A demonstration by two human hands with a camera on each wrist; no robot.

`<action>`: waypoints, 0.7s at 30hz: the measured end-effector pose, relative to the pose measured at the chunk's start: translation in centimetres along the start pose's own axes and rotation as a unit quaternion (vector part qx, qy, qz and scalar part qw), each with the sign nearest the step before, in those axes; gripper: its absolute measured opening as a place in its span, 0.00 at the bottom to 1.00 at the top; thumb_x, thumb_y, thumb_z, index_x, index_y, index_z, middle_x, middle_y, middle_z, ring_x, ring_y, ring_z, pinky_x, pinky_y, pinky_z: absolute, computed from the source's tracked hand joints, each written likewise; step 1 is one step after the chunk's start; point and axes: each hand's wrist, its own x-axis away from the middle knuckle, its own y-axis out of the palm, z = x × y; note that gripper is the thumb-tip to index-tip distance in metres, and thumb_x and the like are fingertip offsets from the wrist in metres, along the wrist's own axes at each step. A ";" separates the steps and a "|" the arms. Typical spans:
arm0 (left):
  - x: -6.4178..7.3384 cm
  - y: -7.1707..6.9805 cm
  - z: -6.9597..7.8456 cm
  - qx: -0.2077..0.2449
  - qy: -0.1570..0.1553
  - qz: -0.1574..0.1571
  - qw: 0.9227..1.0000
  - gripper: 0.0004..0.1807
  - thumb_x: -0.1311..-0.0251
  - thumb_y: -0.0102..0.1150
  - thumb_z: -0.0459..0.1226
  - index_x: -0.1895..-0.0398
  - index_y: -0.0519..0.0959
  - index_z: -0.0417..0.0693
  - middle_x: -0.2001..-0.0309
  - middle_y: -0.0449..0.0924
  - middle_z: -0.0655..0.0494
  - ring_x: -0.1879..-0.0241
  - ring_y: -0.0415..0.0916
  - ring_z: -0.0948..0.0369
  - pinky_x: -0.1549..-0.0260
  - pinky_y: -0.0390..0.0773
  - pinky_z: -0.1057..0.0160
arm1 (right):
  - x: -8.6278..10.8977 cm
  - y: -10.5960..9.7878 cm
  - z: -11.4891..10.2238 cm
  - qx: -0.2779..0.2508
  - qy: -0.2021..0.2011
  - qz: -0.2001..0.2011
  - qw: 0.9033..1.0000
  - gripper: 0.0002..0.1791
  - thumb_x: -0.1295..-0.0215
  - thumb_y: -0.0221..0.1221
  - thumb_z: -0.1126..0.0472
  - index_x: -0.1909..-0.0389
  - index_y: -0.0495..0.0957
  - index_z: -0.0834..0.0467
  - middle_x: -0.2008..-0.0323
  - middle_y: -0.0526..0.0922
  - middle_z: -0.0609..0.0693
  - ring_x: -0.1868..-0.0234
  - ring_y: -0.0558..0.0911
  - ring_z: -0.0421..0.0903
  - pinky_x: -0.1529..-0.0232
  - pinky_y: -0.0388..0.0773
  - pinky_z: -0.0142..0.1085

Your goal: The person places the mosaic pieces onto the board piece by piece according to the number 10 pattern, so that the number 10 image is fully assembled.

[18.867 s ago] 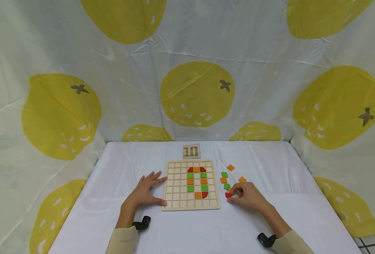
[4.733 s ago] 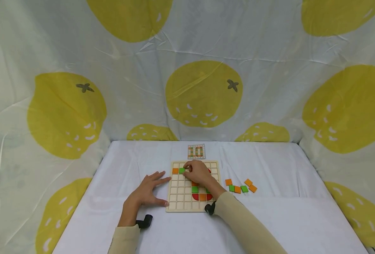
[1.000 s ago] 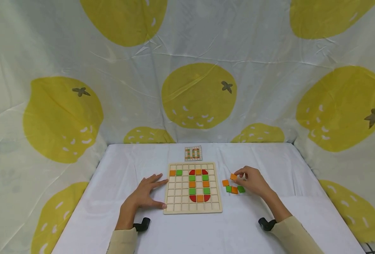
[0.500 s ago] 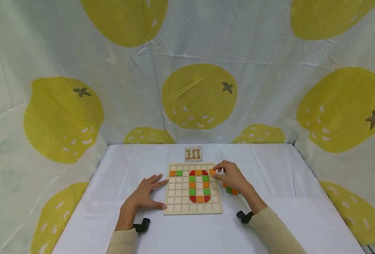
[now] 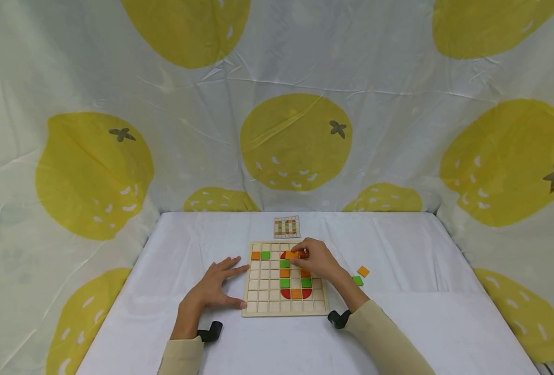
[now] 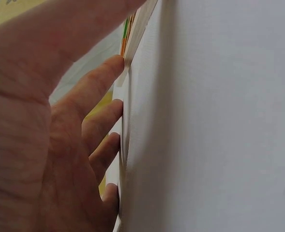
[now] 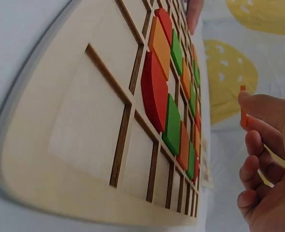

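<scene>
A square wooden grid board (image 5: 262, 307) lies on the white table. Red, green and orange tiles on it form a tall ring, with an orange tile (image 5: 256, 255) and a green tile (image 5: 265, 255) side by side at upper left. My left hand (image 5: 216, 287) is spread at the board's left edge, thumb and index finger touching it. My right hand (image 5: 321, 260) pinches an orange square tile (image 7: 243, 106) between thumb and index finger, above the top of the ring. In the right wrist view this tile is clear of the board.
Behind the board lies a small pattern card (image 5: 286, 227). To the right, an orange tile (image 5: 363, 271) and a green tile (image 5: 357, 280) show beside my right forearm, which hides that area partly. A lemon-print cloth (image 5: 295, 143) hangs at the back.
Over the last second my right hand has carried the orange tile left from the loose tiles to above the board. Since the oldest frame, the ring gained its lower-left red corner and two tiles appeared upper left.
</scene>
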 end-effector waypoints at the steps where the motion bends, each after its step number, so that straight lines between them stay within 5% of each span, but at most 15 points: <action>1: 0.0 0.0 0.0 -0.001 0.002 0.001 1.000 0.55 0.63 0.78 0.66 0.26 0.72 0.65 0.21 0.62 0.50 0.20 0.53 0.42 0.24 0.48 0.31 | -0.2 0.3 -0.1 -0.001 -0.004 0.000 1.000 0.14 0.39 0.73 0.54 0.53 0.89 0.51 0.60 0.84 0.44 0.61 0.75 0.44 0.59 0.76 0.35; 11: -0.1 -0.2 0.0 -0.002 -0.005 -0.001 1.000 0.55 0.63 0.77 0.67 0.26 0.72 0.65 0.20 0.61 0.50 0.20 0.52 0.42 0.24 0.47 0.30 | -2.1 3.3 -0.6 -0.013 -0.040 -0.028 0.999 0.13 0.37 0.72 0.54 0.53 0.88 0.52 0.66 0.80 0.41 0.66 0.75 0.41 0.63 0.76 0.33; 21: 0.0 -0.1 0.1 0.000 -0.010 -0.007 1.000 0.55 0.63 0.77 0.67 0.26 0.72 0.64 0.20 0.61 0.50 0.20 0.52 0.42 0.24 0.47 0.30 | -2.7 5.9 -0.8 0.006 -0.003 -0.043 0.999 0.13 0.37 0.71 0.51 0.52 0.88 0.48 0.63 0.81 0.40 0.62 0.77 0.38 0.58 0.77 0.34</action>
